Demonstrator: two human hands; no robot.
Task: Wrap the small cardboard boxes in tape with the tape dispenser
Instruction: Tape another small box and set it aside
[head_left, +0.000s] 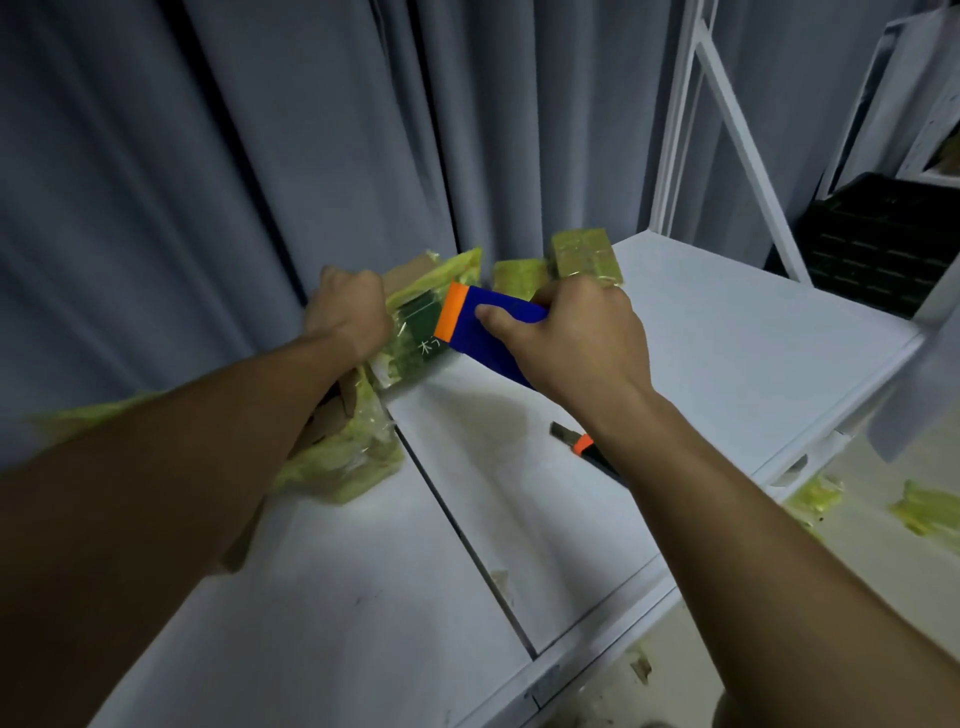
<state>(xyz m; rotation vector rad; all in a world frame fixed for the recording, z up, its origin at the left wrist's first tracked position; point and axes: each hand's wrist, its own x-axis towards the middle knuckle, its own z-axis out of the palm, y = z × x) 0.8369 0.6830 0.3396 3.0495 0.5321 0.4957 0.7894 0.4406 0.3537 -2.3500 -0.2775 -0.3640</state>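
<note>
My left hand (347, 312) grips a small cardboard box (415, 332) covered in yellowish tape, held at the back of the white table (727, 332). My right hand (582, 338) holds the blue tape dispenser (488, 332) with its orange end against that box. Two taped boxes (584, 260) lie behind my right hand near the curtain. Under my left forearm rests a larger bundle of taped cardboard (343, 452).
A utility knife (576, 441) with an orange band lies on the table below my right wrist. A grey curtain (260, 156) hangs behind. A white rack frame (727, 114) and a black crate (878, 244) stand at right. Tape scraps (924, 509) litter the floor.
</note>
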